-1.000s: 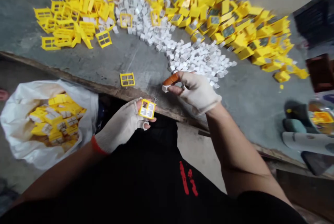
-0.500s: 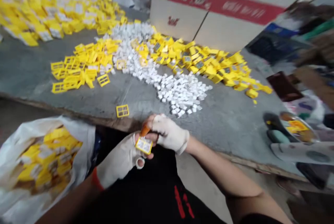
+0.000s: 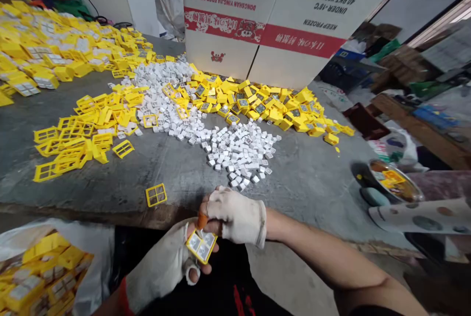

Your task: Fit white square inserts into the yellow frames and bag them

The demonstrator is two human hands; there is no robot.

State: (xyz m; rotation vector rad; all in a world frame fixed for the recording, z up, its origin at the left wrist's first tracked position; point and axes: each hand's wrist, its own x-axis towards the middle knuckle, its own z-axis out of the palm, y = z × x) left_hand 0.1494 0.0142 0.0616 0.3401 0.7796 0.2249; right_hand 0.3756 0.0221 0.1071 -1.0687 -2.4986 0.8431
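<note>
A small yellow frame [image 3: 202,246] with white pieces set in its openings is held in my left hand [image 3: 162,259], fingers closed round its edges. My right hand [image 3: 233,215] is closed over the frame's upper side, its fingers round what looks like a short orange-handled tool [image 3: 202,221]. A thin pale tip shows below the orange part, at the frame; its exact kind is hidden by my fingers. Both hands wear white fingerless gloves. Near them on the table edge lies an unfilled yellow frame [image 3: 156,195]. Loose white pieces [image 3: 239,151] are heaped just beyond my right hand.
More yellow frames [image 3: 66,144] are piled at left, and yellow housings [image 3: 257,102] before a large carton [image 3: 224,51]. Filled yellow pieces [image 3: 44,56] heap at far left. A bag [image 3: 91,247] holds more, lower left. A metal bowl [image 3: 412,188] stands at right.
The view has shifted, so the table things sit further left and the carton shows more. Both hands stay together at the frame, which now appears more tilted with its white pieces clearer.
</note>
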